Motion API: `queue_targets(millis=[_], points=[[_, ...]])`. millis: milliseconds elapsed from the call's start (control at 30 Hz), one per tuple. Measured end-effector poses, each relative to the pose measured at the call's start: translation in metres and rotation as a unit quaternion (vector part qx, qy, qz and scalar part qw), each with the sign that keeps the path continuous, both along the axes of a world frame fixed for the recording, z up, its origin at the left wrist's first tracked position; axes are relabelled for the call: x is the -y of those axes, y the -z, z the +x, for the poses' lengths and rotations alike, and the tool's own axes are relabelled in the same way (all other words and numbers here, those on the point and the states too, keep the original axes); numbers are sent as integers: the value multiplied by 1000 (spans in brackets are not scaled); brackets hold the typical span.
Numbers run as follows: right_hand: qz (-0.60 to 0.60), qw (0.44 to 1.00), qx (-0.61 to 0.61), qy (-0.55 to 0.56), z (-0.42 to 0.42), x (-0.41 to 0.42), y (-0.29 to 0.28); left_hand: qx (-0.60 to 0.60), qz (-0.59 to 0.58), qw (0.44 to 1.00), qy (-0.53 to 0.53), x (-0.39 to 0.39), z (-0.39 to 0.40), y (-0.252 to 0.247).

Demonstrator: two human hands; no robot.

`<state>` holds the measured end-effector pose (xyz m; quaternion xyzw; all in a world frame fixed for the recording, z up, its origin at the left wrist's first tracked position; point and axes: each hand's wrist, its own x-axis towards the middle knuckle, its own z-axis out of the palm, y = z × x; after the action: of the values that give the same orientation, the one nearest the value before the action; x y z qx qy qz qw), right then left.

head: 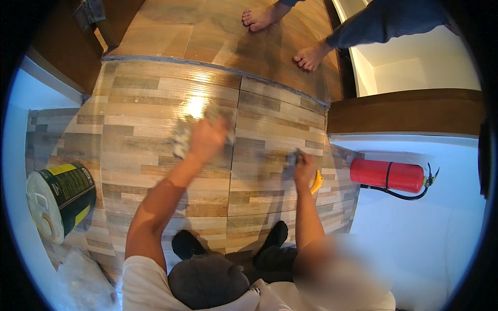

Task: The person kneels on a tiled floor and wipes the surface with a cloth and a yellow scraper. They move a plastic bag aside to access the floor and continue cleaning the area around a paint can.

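My left hand is pressed down over a crumpled light cloth on the wood-look tiled floor, near a bright reflection; motion blurs both. At the right, my right hand is closed round a small dark object, too blurred to name. A yellow tool handle shows just to the right of that wrist; whether the hand touches it I cannot tell.
Another person's bare feet stand on the brown floor beyond the grey threshold joint. A red fire extinguisher is at the right. At the left are a dark green bucket and a clear plastic bag.
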<state>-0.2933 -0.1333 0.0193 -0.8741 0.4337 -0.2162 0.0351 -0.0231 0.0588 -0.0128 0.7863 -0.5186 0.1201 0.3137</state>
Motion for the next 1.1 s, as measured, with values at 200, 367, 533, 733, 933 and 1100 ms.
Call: queue_targets(millis=[200, 367, 533, 733, 933, 1100], points=[[241, 908, 204, 276, -86, 19, -18, -69, 19, 869, 489, -8, -203, 22], [260, 895, 191, 307, -105, 18, 13, 5, 39, 894, 447, 38, -189, 20], [212, 930, 59, 293, -93, 13, 23, -105, 159, 968, 164, 110, -62, 10], [89, 962, 27, 256, -45, 6, -11, 70, 148, 974, -159, 47, 106, 12], [-9, 971, 100, 218, -19, 16, -26, -22, 207, 925, -318, -52, 141, -10], [-29, 983, 47, 178, 12, -14, -6, 17, 105, 972, -208, -87, 102, -18]])
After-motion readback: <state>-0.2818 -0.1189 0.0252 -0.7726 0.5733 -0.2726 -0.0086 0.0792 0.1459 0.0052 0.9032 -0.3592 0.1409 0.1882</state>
